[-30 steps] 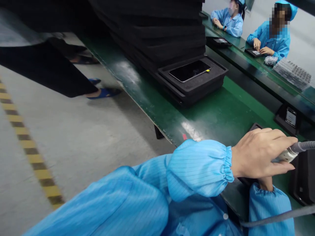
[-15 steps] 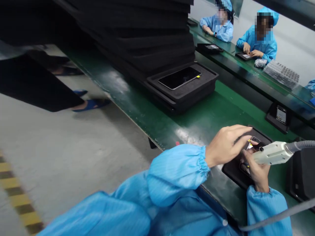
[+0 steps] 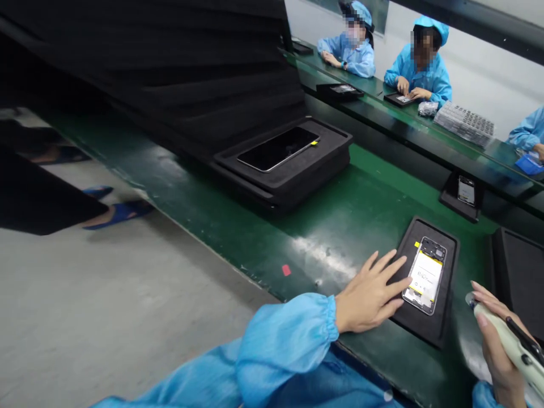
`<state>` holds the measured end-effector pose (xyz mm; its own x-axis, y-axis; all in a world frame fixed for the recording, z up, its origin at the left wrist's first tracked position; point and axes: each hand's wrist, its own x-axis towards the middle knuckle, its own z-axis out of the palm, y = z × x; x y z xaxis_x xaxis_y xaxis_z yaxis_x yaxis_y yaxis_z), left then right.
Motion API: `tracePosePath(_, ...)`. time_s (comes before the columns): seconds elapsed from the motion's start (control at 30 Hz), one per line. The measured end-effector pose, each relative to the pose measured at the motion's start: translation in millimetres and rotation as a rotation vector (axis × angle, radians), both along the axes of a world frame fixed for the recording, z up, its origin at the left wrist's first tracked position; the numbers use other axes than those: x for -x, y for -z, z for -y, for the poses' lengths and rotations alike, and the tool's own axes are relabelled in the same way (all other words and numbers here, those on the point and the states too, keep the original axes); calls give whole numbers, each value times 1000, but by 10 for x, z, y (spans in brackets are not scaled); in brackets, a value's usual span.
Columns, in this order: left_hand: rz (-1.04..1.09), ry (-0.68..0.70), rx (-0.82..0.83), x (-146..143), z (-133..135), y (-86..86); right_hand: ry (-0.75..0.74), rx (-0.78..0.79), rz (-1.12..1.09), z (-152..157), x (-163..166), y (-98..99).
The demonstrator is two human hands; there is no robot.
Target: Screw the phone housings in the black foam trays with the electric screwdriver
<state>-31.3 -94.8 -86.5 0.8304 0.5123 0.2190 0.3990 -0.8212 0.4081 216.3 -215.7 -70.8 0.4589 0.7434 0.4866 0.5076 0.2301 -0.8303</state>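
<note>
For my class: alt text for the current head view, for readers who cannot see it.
A left hand is spread at the edge of an opened smartphone in a black tray; the right hand holds a pale handheld tool. Behind, another smartphone lies screen-up; co-workers wear blue.

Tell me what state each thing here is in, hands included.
Near phone, in near tray, back cover off, insides showing
Near tray, lying on green table
Left hand, open, fingers spread at near phone's edge
Pale tool, held, apart from near phone
Right hand, closed around pale tool
Other phone, on black foam, screen up and dark
Far phone, lying in far tray
</note>
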Motion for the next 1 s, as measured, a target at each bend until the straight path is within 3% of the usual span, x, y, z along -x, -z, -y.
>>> tracePosePath(0.17,14,3,-44,-71,62,141,2,67,-4,158,-128,228)
tracePosePath(0.33,66,-11,-57,-44,39,266,21,94,27,168,-183,297)
tracePosePath(0.5,161,-43,-63,-51,41,345,166,32,-41,-7,-12,83)
tracePosePath(0.67,135,-16,-40,-57,35,323,-28,12,-323,-496,505,-221)
tracePosePath(0.8,114,-3,-18,-62,48,276,-133,81,-402,-787,815,-196)
tracePosePath(1.0,125,-5,30,-81,67,249,-164,164,-399,-885,921,-115)
